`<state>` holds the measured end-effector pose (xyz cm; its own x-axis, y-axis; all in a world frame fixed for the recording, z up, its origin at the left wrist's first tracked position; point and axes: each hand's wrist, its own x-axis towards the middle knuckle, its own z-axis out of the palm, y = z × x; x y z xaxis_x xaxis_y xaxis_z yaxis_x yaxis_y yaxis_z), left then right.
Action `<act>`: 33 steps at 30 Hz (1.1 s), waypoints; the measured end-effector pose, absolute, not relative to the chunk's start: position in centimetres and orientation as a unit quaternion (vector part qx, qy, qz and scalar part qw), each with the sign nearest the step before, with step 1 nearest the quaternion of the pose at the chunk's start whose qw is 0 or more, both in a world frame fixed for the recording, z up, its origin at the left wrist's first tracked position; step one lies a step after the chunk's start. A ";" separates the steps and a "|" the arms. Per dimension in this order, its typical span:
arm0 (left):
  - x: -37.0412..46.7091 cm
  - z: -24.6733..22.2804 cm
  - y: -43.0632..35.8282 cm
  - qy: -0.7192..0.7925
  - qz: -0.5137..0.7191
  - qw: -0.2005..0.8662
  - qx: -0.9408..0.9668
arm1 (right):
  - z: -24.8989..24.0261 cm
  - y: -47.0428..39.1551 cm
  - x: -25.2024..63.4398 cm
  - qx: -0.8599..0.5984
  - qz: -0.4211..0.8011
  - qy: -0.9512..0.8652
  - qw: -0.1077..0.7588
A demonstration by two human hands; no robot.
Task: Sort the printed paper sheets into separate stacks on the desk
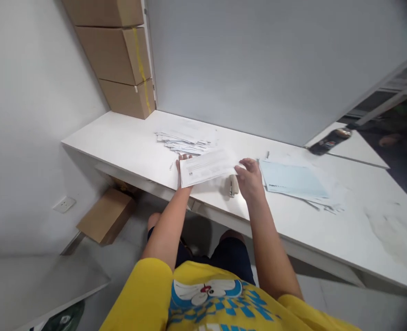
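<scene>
A few printed white paper sheets [208,168] are held up over the white table, between my two hands. At their left end, my left hand [183,166] is closed on the paper, with part of the hand hidden behind it. The thumb and fingers of my right hand [250,177] pinch the right end. Just below the sheets, beside my right hand, a small beige stapler [234,185] sits on the table. Farther back lies an untidy pile of papers [183,142]. To the right, a light blue sheet [293,178] rests on more papers.
Cardboard boxes [121,55] are stacked at the table's back left corner. A dark drink bottle [330,140] lies toward the back right, by the grey panel [258,64]. Another cardboard box [107,214] is on the floor to the left. The table's front edge [220,212] runs before my legs.
</scene>
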<state>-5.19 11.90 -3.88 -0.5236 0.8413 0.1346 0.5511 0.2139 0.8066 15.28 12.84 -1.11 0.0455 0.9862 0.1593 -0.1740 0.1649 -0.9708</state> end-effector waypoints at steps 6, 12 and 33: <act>-5.5 -3.1 12.5 0.741 0.378 0.118 0.543 | -3.4 6.0 21.9 -0.436 0.565 -0.321 0.622; -5.5 -3.4 11.0 0.680 0.568 0.130 0.445 | -4.3 2.4 24.4 -0.474 0.548 -0.279 0.630; 6.0 -12.4 -5.6 0.541 0.648 0.448 0.296 | -9.4 -6.2 26.7 -0.538 0.543 -0.117 0.634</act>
